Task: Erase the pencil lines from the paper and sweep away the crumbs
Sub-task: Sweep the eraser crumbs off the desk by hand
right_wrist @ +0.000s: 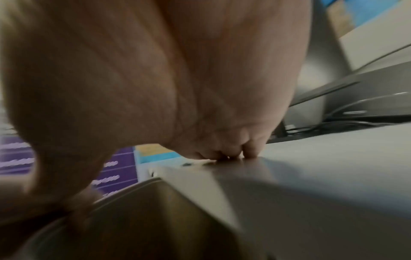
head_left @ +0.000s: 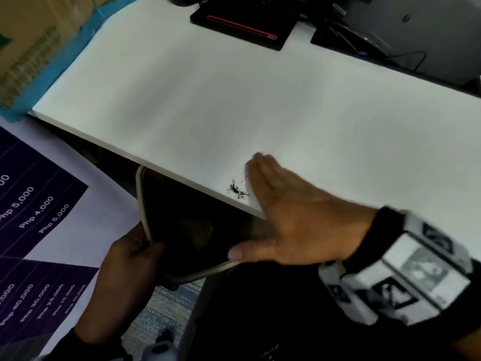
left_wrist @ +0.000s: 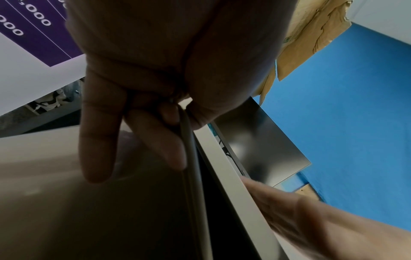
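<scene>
A small heap of dark eraser crumbs (head_left: 237,191) lies on the white desk (head_left: 234,100) close to its front edge. My right hand (head_left: 276,201) stands just right of the heap, fingers straight and together, its little-finger side on the desktop (right_wrist: 233,154). A pale strip shows under its fingers; I cannot tell whether it is the paper. Below the desk edge my left hand (head_left: 130,254) grips the metal rim of a dark bin (head_left: 144,204), held under the crumbs. In the left wrist view its thumb and fingers (left_wrist: 155,140) pinch that rim (left_wrist: 189,167). No pencil lines are visible.
A black monitor base with a red stripe (head_left: 242,24) and cables (head_left: 364,40) sit at the desk's back. A cardboard box (head_left: 31,48) stands far left. A purple price poster (head_left: 39,204) lies beside the bin, over grey carpet (head_left: 161,308).
</scene>
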{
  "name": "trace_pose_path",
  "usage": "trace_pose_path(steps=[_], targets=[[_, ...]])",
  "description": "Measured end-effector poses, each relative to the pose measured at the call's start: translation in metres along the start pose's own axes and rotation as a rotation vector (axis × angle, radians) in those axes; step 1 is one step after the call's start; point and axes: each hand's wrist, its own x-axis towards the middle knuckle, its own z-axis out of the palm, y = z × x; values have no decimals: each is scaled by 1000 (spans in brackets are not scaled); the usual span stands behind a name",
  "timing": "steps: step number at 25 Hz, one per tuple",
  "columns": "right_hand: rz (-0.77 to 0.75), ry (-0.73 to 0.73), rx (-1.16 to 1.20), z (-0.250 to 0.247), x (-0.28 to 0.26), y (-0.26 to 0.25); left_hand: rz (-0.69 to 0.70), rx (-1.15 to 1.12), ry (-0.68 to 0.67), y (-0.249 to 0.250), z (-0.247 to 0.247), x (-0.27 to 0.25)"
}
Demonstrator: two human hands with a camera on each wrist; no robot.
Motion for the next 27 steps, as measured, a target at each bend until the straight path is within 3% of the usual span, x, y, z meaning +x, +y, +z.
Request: trace_pose_path(steps=[4, 9, 13, 15, 18, 20, 24, 27], targets=[[-190, -29, 39, 12, -9, -31, 23, 7, 4, 3, 0, 0], [-41, 1, -3, 4, -21, -3, 21, 18, 7, -1, -1, 1], [-204, 2, -27, 18, -10, -33, 23, 2, 19, 1, -1, 0], [-165, 36, -16, 9, -20, -24, 17, -3, 10, 1, 0, 0], [-7, -85, -74, 6, -45, -6, 4, -13, 5, -3, 0, 2], [-1, -141, -125, 17, -43, -15, -3, -18, 8, -4, 0, 3], [-184, 30, -66, 20, -12, -40, 7, -15, 16, -2, 0, 0], [-81, 89, -15, 3, 6, -24, 14, 0, 9, -3, -1, 1]])
